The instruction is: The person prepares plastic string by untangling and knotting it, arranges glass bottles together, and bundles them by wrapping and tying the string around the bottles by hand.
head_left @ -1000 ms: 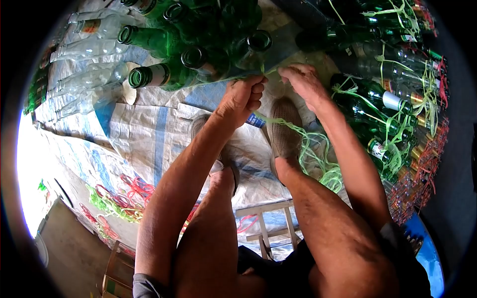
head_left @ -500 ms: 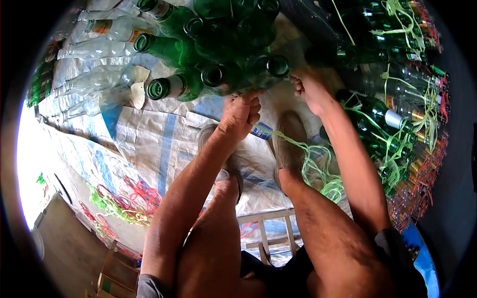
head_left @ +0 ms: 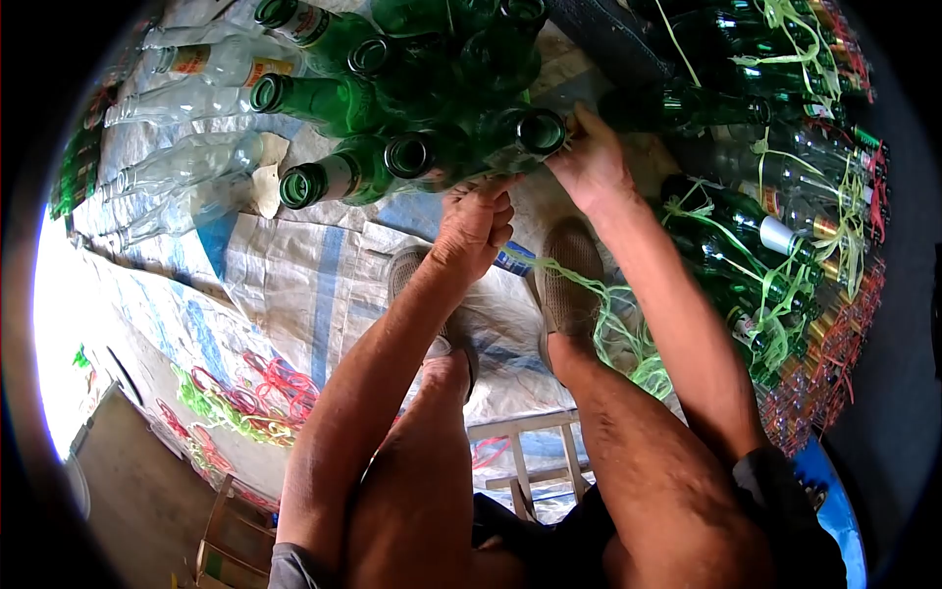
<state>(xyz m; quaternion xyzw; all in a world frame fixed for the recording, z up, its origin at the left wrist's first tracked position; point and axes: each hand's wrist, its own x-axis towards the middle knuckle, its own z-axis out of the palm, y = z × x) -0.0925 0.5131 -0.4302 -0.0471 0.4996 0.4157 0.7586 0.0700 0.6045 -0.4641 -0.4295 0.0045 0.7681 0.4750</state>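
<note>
Short grey sleeves (head_left: 292,566), bare forearms (head_left: 368,358), bare fingers (head_left: 501,212), black shorts (head_left: 559,535), brown textured shoes (head_left: 571,285)

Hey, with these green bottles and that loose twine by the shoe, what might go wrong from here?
The green twine runs from the left hand across the right shoe into a loose tangle, so it might snag or knot.

The green bottles are crowded together, so a hard pull could knock one against another.

If one toppled sideways, it might strike the clear bottles lying nearby.
</note>
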